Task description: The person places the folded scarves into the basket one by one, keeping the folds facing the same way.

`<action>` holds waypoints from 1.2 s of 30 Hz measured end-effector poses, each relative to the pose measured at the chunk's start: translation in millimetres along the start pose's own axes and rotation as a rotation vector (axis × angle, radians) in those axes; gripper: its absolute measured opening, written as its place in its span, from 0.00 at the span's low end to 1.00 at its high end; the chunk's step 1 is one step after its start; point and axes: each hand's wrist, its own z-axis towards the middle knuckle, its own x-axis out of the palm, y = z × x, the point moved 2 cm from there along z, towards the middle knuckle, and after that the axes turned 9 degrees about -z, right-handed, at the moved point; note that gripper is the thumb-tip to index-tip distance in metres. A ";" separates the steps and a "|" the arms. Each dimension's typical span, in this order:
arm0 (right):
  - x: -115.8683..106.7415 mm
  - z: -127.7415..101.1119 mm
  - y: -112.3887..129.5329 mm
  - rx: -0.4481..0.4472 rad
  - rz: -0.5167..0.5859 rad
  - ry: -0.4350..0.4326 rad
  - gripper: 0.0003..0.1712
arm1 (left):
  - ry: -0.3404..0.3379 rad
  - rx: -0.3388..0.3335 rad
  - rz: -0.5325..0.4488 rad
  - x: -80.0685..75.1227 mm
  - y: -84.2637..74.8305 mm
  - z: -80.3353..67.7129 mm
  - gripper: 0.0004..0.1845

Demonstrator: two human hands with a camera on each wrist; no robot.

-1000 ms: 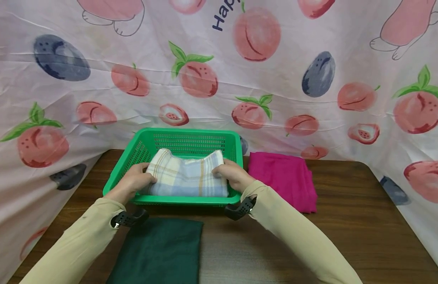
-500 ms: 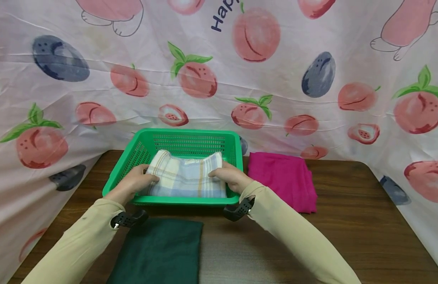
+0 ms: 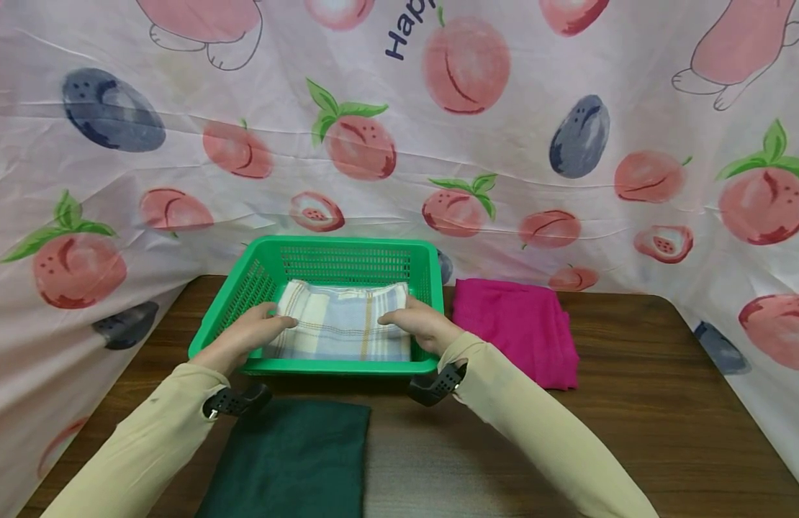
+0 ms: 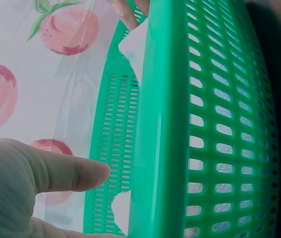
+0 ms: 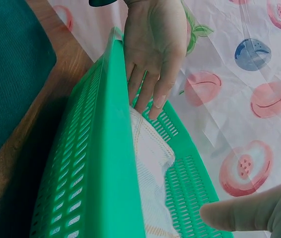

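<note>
The folded plaid cloth (image 3: 340,327) lies flat on the floor of the green basket (image 3: 322,248), which stands on the brown counter (image 3: 633,403). The step in hand looks like settling the cloth down level. To do it well, both hands should press evenly with flat fingers from the two ends, so that the folds stay square and the edges do not ride up the basket walls.

The left hand (image 3: 247,334) rests on the cloth's left end and the right hand (image 3: 417,324) on its right end. The fingers of each are straight and close together, laid on top of the fabric and not pinching it. In the right wrist view the left hand's fingers (image 5: 150,94) point down into the basket and touch the cloth's edge (image 5: 153,163).

A dark green cloth (image 3: 289,460) lies on the counter in front of the basket, and a pink cloth (image 3: 516,327) lies just to its right.
</note>
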 end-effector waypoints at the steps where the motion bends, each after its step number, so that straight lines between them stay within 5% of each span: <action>1: 0.0 -0.3 0.1 -0.006 0.006 0.002 0.45 | 0.002 0.002 0.003 0.1 0.1 -0.4 0.42; 10: -7.4 -12.9 3.3 -0.031 0.049 -0.028 0.42 | 0.008 0.050 0.010 3.1 -1.6 -9.1 0.40; 20: -8.5 -32.9 -0.6 -0.122 -0.001 -0.033 0.37 | -0.068 0.153 0.018 8.2 -5.6 -25.0 0.34; 36: -10.4 -74.0 -8.0 -0.289 -0.092 -0.091 0.31 | -0.312 0.444 -0.011 20.0 -10.7 -71.6 0.19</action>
